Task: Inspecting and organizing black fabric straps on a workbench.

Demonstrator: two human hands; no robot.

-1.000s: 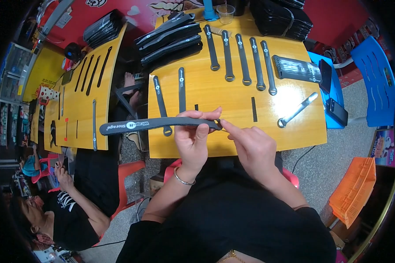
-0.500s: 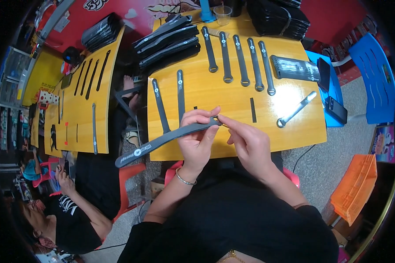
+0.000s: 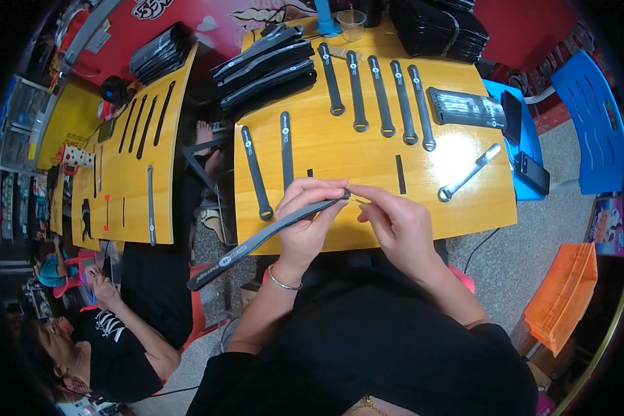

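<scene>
Item-wise: long dark strap (image 3: 256, 241), held above the near edge of the yellow table (image 3: 367, 159). Left hand (image 3: 305, 225) pinches its upper end, fingers closed on it; right hand (image 3: 395, 225) pinches a thin pin-like piece (too small to identify) at that tip. Probably light, pliable. Long axis slants, free end lower-left.

The person wears a black short-sleeved top that fills the lower middle of the view, its sleeves ending above the elbows, so both forearms are bare. A thin silver bangle (image 3: 284, 283) circles the wrist just behind the left hand (image 3: 305, 225). The right hand (image 3: 395, 225) carries no ring or band. A small gold-coloured piece shows at the neckline, at the bottom edge.
</scene>
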